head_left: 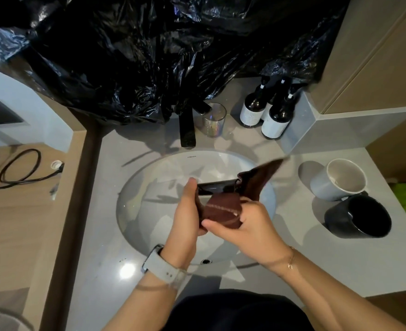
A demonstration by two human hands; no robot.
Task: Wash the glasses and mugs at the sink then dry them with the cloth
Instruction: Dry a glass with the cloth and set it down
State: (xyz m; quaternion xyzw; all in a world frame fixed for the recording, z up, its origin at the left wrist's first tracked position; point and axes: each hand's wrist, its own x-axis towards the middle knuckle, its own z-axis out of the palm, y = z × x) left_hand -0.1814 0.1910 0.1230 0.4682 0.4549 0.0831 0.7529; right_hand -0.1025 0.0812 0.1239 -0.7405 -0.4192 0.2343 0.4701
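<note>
Over the white sink basin (135,211) my left hand (187,211) grips a dark glossy mug (215,187), thumb at its rim. My right hand (247,223) holds a brown cloth (223,211) wrapped around the mug's near side; a corner of the cloth flaps up to the right. Most of the mug is hidden by cloth and hands. On the counter to the right stand a grey mug (338,180) and a black mug (359,220), close together. A clear glass (214,119) stands behind the sink beside the black tap (187,130).
Three dark bottles (266,111) with white labels stand at the back right of the grey counter (299,254). Black plastic sheeting (149,51) hangs over the wall above the tap. A black cable (20,168) lies on the wooden surface at left.
</note>
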